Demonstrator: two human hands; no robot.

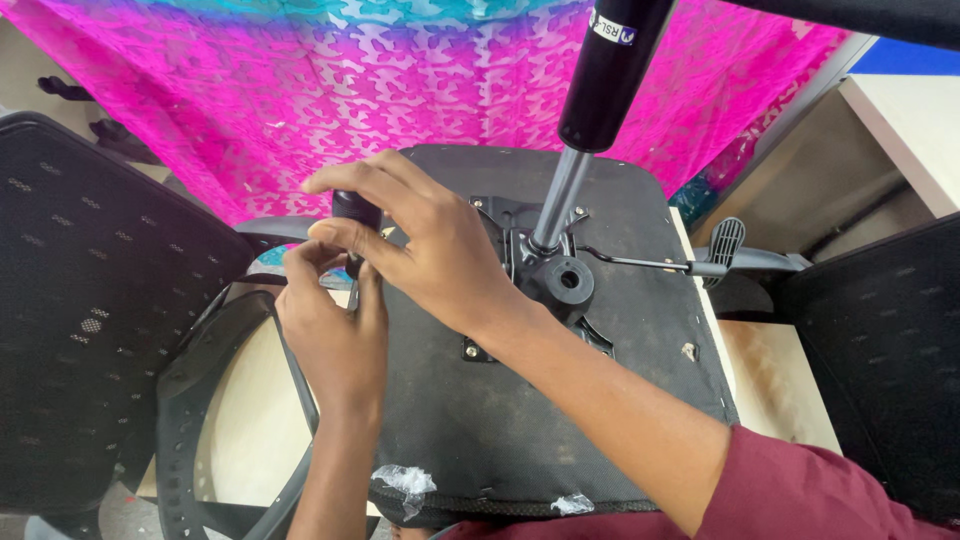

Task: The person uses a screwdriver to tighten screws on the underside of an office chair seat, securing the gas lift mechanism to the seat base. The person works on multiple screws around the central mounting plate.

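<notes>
- The right hand (430, 250), centre frame, grips a black screwdriver handle (354, 212).
- The left hand (335, 325), just below, pinches closed around the tool's shaft beside the upturned chair seat (560, 420).

- right hand (440, 250): bare, no glove, no ring or watch seen
- right forearm bare, maroon sleeve (800, 490) pushed up near elbow, plain fabric
- left hand (335, 335): bare, forearm bare to frame edge, no sleeve showing
</notes>
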